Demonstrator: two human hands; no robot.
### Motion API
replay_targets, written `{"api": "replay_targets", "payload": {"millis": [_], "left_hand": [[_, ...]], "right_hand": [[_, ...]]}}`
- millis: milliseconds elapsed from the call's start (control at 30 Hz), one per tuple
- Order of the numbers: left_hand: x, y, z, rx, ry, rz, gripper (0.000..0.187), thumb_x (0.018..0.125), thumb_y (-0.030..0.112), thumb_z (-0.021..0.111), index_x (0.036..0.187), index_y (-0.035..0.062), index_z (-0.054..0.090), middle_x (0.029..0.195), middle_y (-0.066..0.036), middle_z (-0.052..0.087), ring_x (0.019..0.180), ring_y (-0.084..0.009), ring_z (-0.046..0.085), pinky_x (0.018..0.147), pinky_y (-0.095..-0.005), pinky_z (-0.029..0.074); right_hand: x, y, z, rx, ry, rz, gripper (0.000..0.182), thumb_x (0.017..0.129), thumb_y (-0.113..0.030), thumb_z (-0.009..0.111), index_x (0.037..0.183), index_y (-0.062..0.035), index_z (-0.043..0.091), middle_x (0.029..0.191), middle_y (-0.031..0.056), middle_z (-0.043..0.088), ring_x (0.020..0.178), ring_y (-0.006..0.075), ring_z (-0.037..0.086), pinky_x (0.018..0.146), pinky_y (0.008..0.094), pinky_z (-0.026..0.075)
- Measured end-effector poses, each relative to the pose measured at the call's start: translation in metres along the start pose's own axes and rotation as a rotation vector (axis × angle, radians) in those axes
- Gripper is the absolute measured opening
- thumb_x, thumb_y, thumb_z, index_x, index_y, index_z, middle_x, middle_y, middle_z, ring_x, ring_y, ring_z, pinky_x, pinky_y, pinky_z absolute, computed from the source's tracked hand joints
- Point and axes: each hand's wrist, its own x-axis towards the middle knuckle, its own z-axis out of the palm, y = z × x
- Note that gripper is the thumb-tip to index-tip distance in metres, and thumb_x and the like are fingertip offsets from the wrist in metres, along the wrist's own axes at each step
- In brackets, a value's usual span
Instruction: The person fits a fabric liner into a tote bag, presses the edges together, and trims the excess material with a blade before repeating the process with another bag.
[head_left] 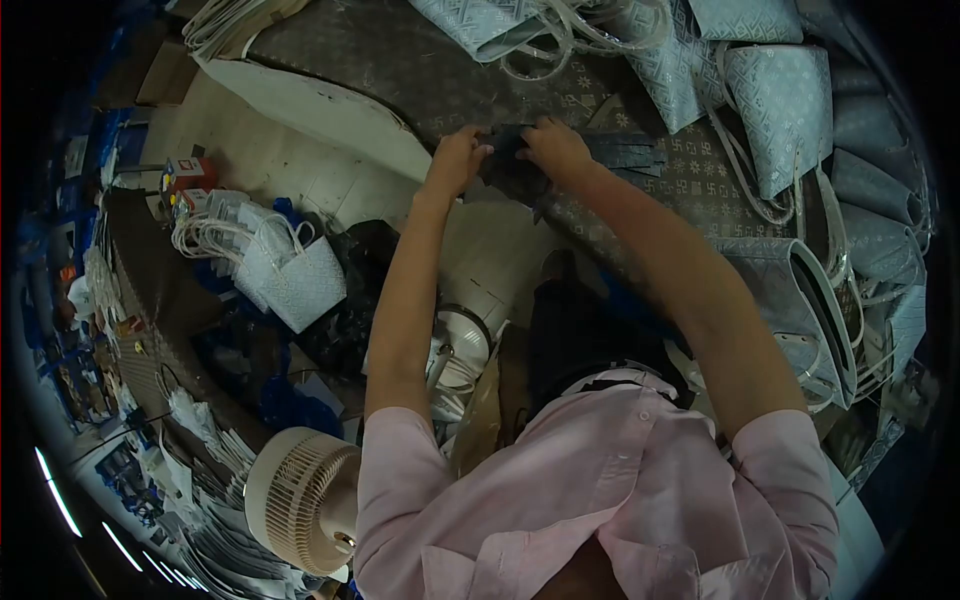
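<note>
At the table's edge, my left hand [460, 160] is closed on the left side of a dark, limp piece of sheet material [515, 178]. My right hand [556, 152] has its fingers closed on the same piece from the other side. Part of it hangs below the edge, and its exact kind is hard to make out in the dim light. Flat dark strips [628, 153] lie on the patterned brown tabletop [350, 55] just right of my right hand.
Silvery patterned bags [780, 115] with pale handles crowd the table's right side. A grey bag [790, 290] sits near my right arm. Left of me are white bags [290, 270], black plastic [345, 290] and a fan [300, 500]. Stacked sheets [235, 540] lie at lower left.
</note>
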Motion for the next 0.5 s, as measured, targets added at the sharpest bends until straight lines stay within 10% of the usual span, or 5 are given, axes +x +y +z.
{"api": "replay_targets", "payload": {"millis": [500], "left_hand": [[0.02,0.071,0.003,0.005,0.309,-0.125,0.041,0.076,0.006,0.063,0.115,-0.003,0.056,0.082,-0.019,0.066,0.081,-0.0349,0.064,0.075,-0.0404,0.049]], "right_hand": [[0.018,0.002,0.0,0.026,-0.08,-0.164,0.029,0.085,-0.03,0.056,0.074,-0.0045,0.066,0.074,0.019,0.064,0.073,0.0366,0.064,0.071,0.0434,0.052]]}}
